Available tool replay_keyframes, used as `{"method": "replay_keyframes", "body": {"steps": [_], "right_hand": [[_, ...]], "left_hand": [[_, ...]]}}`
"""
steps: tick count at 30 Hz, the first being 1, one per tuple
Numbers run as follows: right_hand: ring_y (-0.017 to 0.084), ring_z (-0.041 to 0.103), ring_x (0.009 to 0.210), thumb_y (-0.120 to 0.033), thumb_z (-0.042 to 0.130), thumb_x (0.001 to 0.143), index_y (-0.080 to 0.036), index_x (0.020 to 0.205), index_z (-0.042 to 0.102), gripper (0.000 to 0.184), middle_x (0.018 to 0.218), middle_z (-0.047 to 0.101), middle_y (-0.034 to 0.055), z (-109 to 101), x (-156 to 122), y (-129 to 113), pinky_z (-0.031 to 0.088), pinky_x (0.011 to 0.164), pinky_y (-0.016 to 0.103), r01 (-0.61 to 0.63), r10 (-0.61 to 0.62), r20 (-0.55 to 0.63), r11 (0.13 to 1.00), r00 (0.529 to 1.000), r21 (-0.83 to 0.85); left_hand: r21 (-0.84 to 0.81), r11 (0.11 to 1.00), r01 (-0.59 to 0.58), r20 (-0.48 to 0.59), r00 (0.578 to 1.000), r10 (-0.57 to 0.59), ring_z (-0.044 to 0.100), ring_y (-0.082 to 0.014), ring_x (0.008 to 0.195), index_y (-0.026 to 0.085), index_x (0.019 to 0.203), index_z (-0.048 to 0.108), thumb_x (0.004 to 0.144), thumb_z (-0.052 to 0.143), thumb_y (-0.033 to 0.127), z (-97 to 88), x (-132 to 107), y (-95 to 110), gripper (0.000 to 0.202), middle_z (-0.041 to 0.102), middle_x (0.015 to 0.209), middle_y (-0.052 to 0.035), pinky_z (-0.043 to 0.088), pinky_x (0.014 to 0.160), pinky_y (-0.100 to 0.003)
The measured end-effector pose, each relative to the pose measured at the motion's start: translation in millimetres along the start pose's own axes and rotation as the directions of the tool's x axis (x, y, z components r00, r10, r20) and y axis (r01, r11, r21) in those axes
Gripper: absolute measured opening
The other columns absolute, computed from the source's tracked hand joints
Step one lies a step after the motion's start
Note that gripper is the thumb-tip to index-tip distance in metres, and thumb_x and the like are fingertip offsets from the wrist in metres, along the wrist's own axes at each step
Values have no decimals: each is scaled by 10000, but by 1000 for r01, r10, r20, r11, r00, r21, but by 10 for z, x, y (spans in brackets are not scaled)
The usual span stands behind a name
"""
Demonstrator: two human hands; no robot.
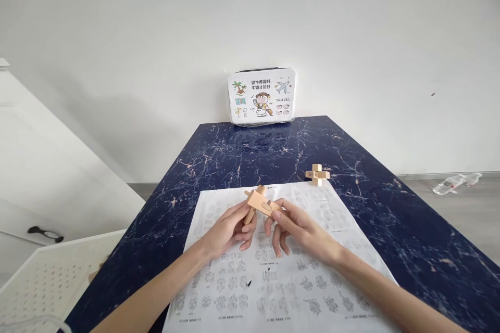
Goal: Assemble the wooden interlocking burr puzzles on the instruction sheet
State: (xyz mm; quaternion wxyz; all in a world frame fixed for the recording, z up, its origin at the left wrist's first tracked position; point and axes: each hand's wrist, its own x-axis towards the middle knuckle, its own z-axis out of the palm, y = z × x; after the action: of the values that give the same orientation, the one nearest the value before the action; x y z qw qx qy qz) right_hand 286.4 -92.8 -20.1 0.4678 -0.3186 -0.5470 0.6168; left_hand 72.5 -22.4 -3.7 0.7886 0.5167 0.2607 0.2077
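Note:
Just above a printed instruction sheet (273,281), both of my hands hold a partly joined wooden puzzle (258,202). It is made of pale wooden pieces that cross each other, and an oval outline shows on its flat face. My left hand (228,229) grips the puzzle's left side, with a round-edged stick pointing down by its fingers. My right hand (299,226) pinches the right end between thumb and index finger, its other fingers curled loosely below. At the sheet's upper right edge stands a cross-shaped wooden puzzle (317,175).
The dark blue marble-patterned table (242,156) runs back to the wall. A white case with cartoon prints (261,96) leans there. Clear plastic bottles (449,184) lie on the floor at right. A perforated white surface (50,276) and a white cabinet (47,156) are at left.

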Motion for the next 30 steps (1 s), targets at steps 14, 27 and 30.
{"method": "replay_keyframes", "body": {"steps": [14,27,30], "right_hand": [[100,600,483,-600,492,1082,-219,1008,541,391,816,683,-3,-14,-27,-22,427,499,276,-39,26,-103,991,994,-128],[98,578,500,-612,505,1070,-220,1002,529,399,837,674,7,-37,6,37,435,514,281,-66,42,-147,984,988,-163],[106,561,493,-605,488,1076,-229,975,521,391,808,662,4,-25,1,46,439,515,293,-63,34,-152,979,988,-194]], "left_hand": [[207,978,-38,-16,999,42,247,-78,466,222,771,433,1064,506,583,76,-18,-11,471,349,638,78,414,456,-233],[227,974,-5,120,992,-23,270,-79,523,194,1123,560,1059,548,463,99,-44,11,277,404,753,66,393,512,-253],[349,937,-7,104,994,-32,288,-98,533,183,1315,539,1078,546,478,122,-78,29,378,352,673,90,376,527,-262]]}}
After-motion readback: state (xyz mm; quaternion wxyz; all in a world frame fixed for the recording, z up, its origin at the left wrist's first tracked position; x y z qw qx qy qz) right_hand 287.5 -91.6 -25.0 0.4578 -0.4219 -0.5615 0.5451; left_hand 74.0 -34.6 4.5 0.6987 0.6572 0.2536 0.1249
